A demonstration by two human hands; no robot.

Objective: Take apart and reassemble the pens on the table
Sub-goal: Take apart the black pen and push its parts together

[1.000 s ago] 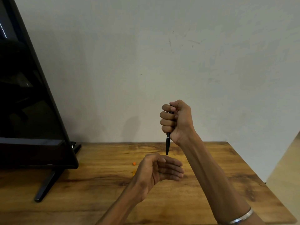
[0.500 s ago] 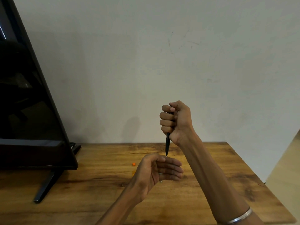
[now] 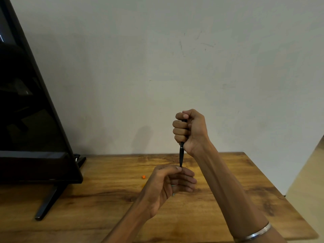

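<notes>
My right hand (image 3: pixel 190 130) is a fist around a black pen (image 3: pixel 181 154), held upright above the table with its tip pointing down. The pen's upper half is hidden in the fist. My left hand (image 3: pixel 168 186) sits below it, palm turned inward, fingers loosely curled; its thumb and forefinger touch the pen's tip. A small greenish and metal piece (image 3: pixel 174 189) shows inside the left palm; what it is I cannot tell. A tiny orange part (image 3: pixel 143 176) lies on the wooden table (image 3: pixel 105 207) left of the left hand.
A black flat screen (image 3: pixel 29 120) on a stand leg (image 3: pixel 47 202) fills the left side of the table. A plain pale wall rises behind. The table's right edge (image 3: pixel 280 193) drops to a beige floor. A metal bangle (image 3: pixel 254 233) circles my right wrist.
My right hand has lowered the pen slightly, so its tip now meets the left thumb and forefinger. The left hand has hardly moved.
</notes>
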